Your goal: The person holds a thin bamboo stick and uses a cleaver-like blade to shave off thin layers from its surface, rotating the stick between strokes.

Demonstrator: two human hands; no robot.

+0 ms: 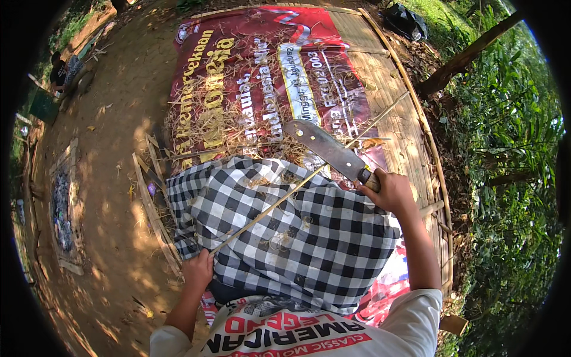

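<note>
Gripping knife handle [373,181], right fingers [368,194] curled

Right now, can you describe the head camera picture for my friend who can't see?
A person holds a broad, dark metal knife in the right hand, its blade crossing in front of a thin, pale stick held in the left hand. Black-and-white checked cloth lies beneath. Beyond, pale curly shavings litter a dark red banner on a bamboo platform.

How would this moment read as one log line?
left hand: holds thin strip; right hand: grips knife; knife: crosses thin strip; checkered cloth: below
</note>
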